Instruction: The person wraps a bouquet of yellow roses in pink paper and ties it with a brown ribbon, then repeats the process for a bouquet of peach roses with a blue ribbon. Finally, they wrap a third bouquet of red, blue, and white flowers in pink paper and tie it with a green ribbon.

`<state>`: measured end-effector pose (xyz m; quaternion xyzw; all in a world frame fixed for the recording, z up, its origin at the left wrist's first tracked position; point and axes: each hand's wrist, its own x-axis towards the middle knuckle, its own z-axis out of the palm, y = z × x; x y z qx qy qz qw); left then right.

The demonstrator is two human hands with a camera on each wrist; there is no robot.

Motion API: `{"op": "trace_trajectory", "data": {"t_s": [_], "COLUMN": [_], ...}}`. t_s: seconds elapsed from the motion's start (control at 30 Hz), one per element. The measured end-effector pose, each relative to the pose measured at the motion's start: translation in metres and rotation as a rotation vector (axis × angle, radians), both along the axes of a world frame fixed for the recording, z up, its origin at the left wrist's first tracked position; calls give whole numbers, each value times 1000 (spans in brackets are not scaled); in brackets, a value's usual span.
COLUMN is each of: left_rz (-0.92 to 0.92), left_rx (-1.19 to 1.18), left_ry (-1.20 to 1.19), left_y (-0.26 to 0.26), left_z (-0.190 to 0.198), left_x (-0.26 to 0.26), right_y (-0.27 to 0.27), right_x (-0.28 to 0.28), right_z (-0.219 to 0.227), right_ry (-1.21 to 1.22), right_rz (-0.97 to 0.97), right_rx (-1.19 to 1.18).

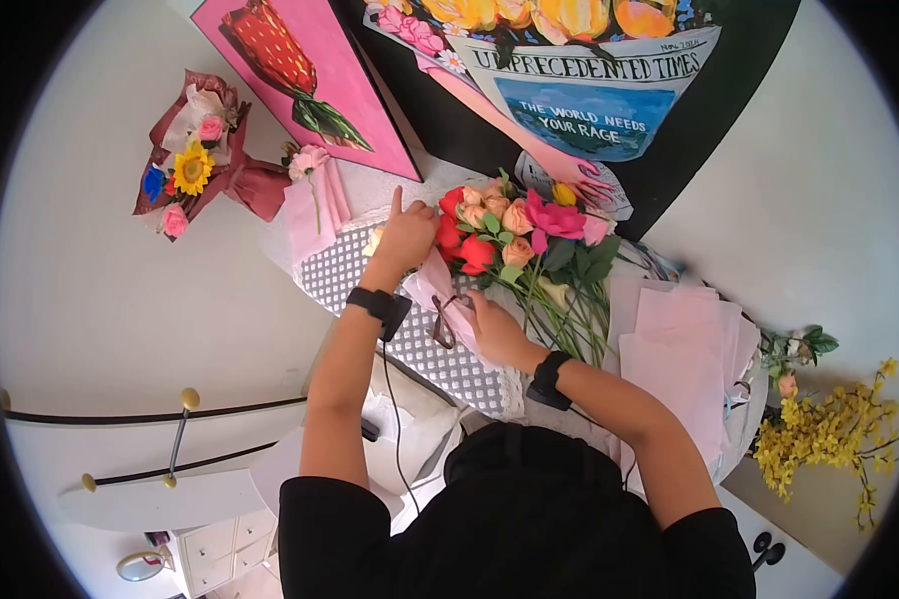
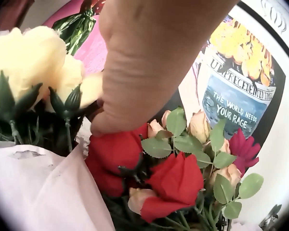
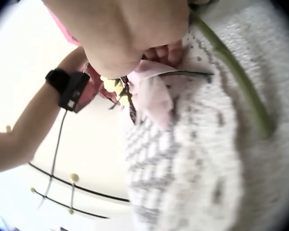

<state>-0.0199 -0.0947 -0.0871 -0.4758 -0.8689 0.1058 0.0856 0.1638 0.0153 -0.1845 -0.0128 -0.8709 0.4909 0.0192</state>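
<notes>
A small bouquet in pale pink paper [image 1: 432, 285] lies slanted on the patterned cloth, a dark ribbon [image 1: 444, 324] round it. My right hand [image 1: 499, 332] grips its lower end; in the right wrist view the curled fingers [image 3: 169, 54] press against the pink paper [image 3: 151, 91]. Over the bouquet's flower end is my left hand [image 1: 408, 237], one finger stretched out. The left wrist view shows that hand [image 2: 139, 62] between cream flowers [image 2: 31, 67] and red roses [image 2: 176, 180]; its fingertips are partly hidden.
Loose roses [image 1: 516, 250] and long green stems lie right of the bouquet, beside stacked pink paper sheets [image 1: 669, 349]. A sunflower bouquet [image 1: 193, 170] is at the upper left. Two paintings stand behind, one with a pink ground [image 1: 370, 100]. Yellow blossoms [image 1: 819, 444] are at the right.
</notes>
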Motion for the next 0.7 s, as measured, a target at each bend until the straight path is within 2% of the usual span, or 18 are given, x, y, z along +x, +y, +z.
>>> {"op": "trace_trajectory", "data": {"t_s": [0.03, 0.1, 0.13, 0.2, 0.23, 0.3, 0.33, 0.4, 0.5, 0.63, 0.7], "left_rz": [-1, -7, -8, 115, 114, 71, 67, -74, -122, -212, -241], "left_rx": [0, -153, -154, -225, -226, -448, -449, -461, -528, -474, -352], "left_ry": [-1, -40, -40, -720, -721, -714, -714, -612, -519, -394, -358], "left_y": [3, 12, 11, 9, 10, 15, 16, 20, 22, 5, -1], "left_z": [5, 23, 16, -5, -10, -15, -17, -18, -17, -29, -31], "left_x": [0, 4, 1, -6, -10, -13, -14, -15, -10, -14, -13], "right_y": [1, 6, 8, 11, 12, 13, 14, 16, 18, 15, 15], "right_x": [-4, -16, -19, -24, -25, -27, -26, -25, -21, -14, -8], "right_z": [-4, -11, -14, -14, -15, -21, -25, -23, -22, -16, -11], "right_ry": [-1, -20, -20, -87, -88, -14, -15, 39, 62, 64, -3], "right_rz": [-1, 106, 106, 140, 139, 197, 194, 188, 174, 108, 114], "right_rx": [0, -76, -77, -66, -67, 52, 52, 59, 23, 28, 240]}}
